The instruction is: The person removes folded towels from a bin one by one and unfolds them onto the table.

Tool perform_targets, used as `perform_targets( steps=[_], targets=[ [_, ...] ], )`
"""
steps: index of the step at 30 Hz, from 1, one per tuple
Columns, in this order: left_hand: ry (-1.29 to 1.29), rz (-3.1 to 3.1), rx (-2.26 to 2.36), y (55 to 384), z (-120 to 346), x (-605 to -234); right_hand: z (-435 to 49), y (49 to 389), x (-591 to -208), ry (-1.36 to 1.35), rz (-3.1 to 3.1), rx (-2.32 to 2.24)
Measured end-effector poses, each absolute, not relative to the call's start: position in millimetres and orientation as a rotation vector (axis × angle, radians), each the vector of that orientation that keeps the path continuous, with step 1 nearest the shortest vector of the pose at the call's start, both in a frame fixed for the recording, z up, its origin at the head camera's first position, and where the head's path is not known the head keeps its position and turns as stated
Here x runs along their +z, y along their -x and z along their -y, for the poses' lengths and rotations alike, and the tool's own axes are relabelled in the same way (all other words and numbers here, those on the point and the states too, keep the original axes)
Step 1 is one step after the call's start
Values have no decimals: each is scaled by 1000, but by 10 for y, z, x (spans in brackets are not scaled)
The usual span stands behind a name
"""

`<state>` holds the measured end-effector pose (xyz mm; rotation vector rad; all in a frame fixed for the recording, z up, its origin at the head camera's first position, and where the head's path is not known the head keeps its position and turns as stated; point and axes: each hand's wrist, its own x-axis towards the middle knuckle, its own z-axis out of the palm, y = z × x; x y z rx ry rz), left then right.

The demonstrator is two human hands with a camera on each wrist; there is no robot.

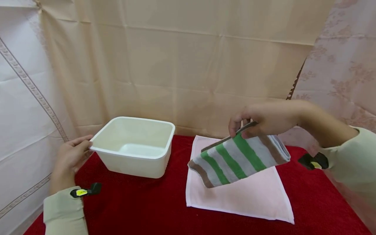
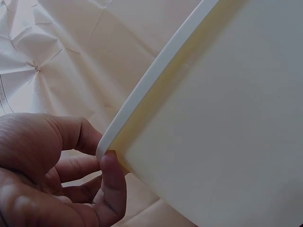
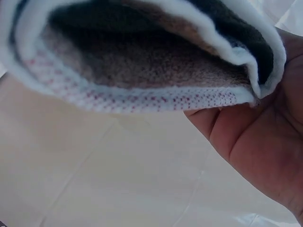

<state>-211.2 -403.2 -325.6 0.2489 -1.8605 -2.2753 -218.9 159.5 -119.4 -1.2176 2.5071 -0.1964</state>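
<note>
A folded towel with green, white and brown stripes hangs tilted from my right hand, which pinches its upper edge between thumb and fingers. Its layered, white-edged folds fill the top of the right wrist view. Beneath it a pale pink cloth with a white border lies flat. On the left stands a white plastic basin. My left hand pinches the rim at its left corner; in the left wrist view the thumb and fingers sit on either side of that rim.
A red cloth covers the table under everything. Behind it hangs a beige curtain, with a white patterned curtain at the left and a floral one at the right. The basin stands close to the back curtain.
</note>
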Motion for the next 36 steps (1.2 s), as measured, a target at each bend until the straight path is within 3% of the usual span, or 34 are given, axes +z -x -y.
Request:
perform_targets(
  steps=[14,30,36],
  targets=[
    [-262,1858,-2286,2104,4036,-3239,-1468,1951,-1338,1279,-2235,-199],
    [-247,1840,-2299,2096,4030,-3243,-648,2531,-2129,1505,-2194,68],
    [-257,1857,-2273,2077,4015,-3233,-466,2740,-2398,1458,-2318,154]
  ],
)
